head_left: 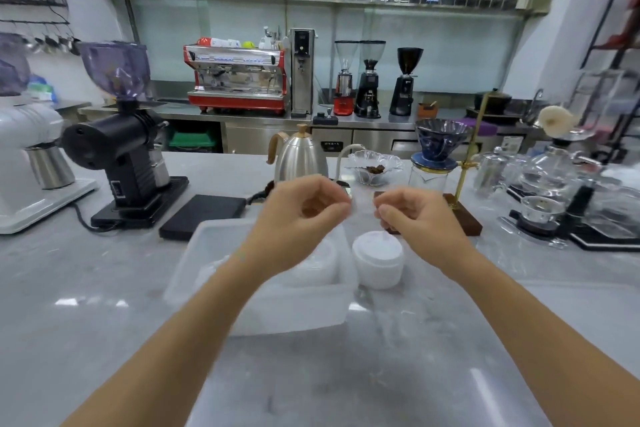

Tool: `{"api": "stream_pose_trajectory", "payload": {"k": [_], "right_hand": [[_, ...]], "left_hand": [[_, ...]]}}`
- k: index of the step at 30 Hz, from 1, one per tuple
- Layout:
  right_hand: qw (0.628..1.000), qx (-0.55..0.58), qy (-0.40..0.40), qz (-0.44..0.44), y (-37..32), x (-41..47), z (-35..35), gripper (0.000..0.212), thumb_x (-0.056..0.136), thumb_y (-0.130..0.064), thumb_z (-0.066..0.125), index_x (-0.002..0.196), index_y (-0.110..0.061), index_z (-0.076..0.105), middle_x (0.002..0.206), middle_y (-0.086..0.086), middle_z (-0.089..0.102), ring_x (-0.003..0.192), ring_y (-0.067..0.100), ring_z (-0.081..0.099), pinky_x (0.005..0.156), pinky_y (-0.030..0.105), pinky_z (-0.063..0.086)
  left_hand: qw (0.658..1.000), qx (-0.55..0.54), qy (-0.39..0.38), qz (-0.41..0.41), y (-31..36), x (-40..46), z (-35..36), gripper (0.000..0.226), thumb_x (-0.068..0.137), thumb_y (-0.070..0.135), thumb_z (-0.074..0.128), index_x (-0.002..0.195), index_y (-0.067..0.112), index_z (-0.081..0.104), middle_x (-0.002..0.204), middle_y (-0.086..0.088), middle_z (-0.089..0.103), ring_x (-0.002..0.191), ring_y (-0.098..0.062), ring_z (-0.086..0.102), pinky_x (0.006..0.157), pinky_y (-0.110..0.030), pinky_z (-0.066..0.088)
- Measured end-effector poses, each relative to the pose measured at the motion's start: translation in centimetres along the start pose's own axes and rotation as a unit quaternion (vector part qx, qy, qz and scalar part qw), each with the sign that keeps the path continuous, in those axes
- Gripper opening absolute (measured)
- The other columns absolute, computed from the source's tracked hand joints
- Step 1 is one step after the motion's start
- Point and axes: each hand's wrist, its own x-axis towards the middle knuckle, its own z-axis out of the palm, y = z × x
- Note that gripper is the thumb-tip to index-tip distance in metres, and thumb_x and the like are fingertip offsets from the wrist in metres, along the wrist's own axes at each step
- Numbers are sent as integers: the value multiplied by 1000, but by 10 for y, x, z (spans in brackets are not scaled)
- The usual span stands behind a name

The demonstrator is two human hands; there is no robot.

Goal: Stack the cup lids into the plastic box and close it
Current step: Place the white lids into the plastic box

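A translucent plastic box (263,305) stands open on the counter in front of me. A stack of white cup lids (313,265) sits inside it, partly hidden by my left wrist. A second stack of white lids (378,262) stands on the counter, touching the box's right side. My left hand (304,215) and my right hand (415,218) hover above the box and the stack with fingers pinched together. A faint clear plastic film (362,210) seems stretched between them. The box's clear lid (381,385) lies flat nearest me.
Behind the box stand a black scale (204,213), a steel kettle (301,156) and a glass dish (375,166). A pour-over stand on a wooden base (464,218) is at the right, with glassware (550,180) beyond. A black grinder (121,156) is at the left.
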Motion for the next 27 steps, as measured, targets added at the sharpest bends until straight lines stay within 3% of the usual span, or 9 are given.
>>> {"api": "stream_pose_trajectory", "payload": {"k": [2,6,9,12,15,18,20,23,27], "right_hand": [[999,19,33,22,15,-4,-14,17,90,-8,67,92,-23,73,86,4,76,80,19,72,74,29,58],[995,18,58,77,51,-17,-21,16,89,-7,67,90,-21,74,84,-1,74,79,14,68,72,26,53],[989,33,63,130,81,-30,-15,12,90,-10,67,92,-20,73,82,-3,73,79,12,66,72,22,50],[982,47,73,167,104,-35,-7,13,93,-10,64,99,-21,69,92,-3,71,91,16,66,78,23,52],[976,51,79,195,118,-36,5,19,97,-16,60,115,-19,64,111,-1,68,105,17,64,92,31,52],[976,63,78,191,123,-32,18,33,100,-20,56,132,-13,57,121,-4,61,111,12,57,91,24,42],[978,76,74,180,122,-25,23,30,102,-21,52,131,-14,56,118,-10,58,109,8,54,89,17,38],[978,103,54,173,120,-19,31,18,106,-23,44,106,-29,62,106,-20,62,98,-2,58,75,2,41],[976,119,38,177,123,-17,36,28,107,-30,39,114,-23,65,111,-6,68,103,5,62,76,10,45]], "left_hand": [[999,-46,10,-3,8,-4,39,16,90,3,72,84,18,73,70,12,68,65,-2,61,69,-24,55],[989,-110,13,-103,-4,-43,116,12,78,19,68,77,31,69,71,19,70,65,2,63,65,-12,49],[971,-118,19,-207,-26,-69,162,19,83,17,72,96,30,67,98,14,72,91,-2,68,83,-19,54],[966,-76,55,-242,-41,-72,177,39,89,17,68,125,25,55,125,13,58,116,-6,56,102,-22,45],[964,-50,60,-256,-46,-68,182,57,93,19,65,143,24,39,137,14,43,126,-7,43,108,-21,34],[964,-46,61,-253,-49,-66,186,72,94,20,64,154,20,25,139,20,30,132,-2,33,106,-12,22],[960,-57,62,-265,-52,-61,187,86,92,19,65,160,15,12,154,13,26,143,-7,26,118,-21,21],[947,-88,76,-298,-51,-49,187,94,88,21,70,160,10,9,164,-6,24,151,-22,24,125,-41,24],[938,-121,86,-313,-49,-41,190,100,87,21,71,161,13,5,165,-7,21,153,-24,21,125,-43,24]]}}
